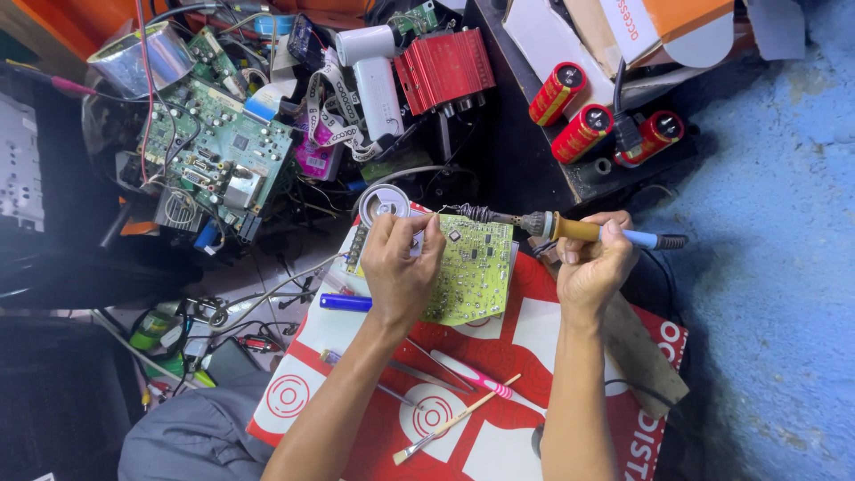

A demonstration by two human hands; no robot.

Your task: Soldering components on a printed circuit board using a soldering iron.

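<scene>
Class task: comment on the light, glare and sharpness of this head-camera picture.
Head view: even light, soft shadows; glare on the shiny silver tape roll; the yellow-green circuit board, left hand and right hand gripping the yellow-handled soldering iron look sharp; left edge dark.

Red and white printed sheet (534, 334), flat, spread beneath the work near the lower middle; white circles and blocks on red, its right corner reaching the blue floor.

White and orange cardboard box (641, 27) at top right, flaps open, on the dark shelf.

Three red cylinders (583, 132) with yellow label stripes lie just below that box, side by side, black tops.
</scene>
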